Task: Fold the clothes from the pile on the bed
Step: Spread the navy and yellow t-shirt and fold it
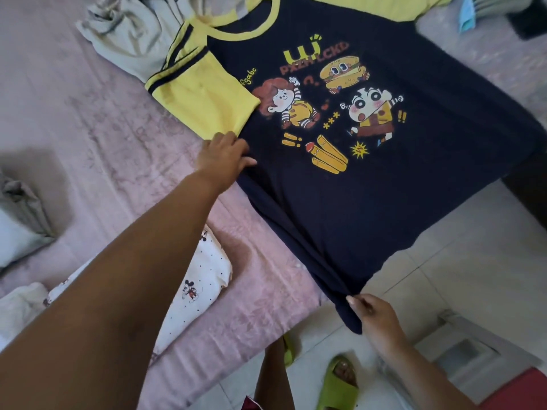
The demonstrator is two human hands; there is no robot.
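A navy T-shirt with yellow sleeves and cartoon prints lies face up across the corner of the pink bed. Its lower part hangs past the bed edge over the floor. My left hand grips the shirt's left side seam just below the yellow sleeve, which lies folded in over the chest edge. My right hand pinches the bottom hem corner and holds it up off the bed edge. The far right sleeve is out of view.
A crumpled grey-green garment lies by the collar. A folded white cartoon-mouse cloth sits under my left arm. Grey fabric lies at left, more clothes at top right. Tiled floor and green slippers are below.
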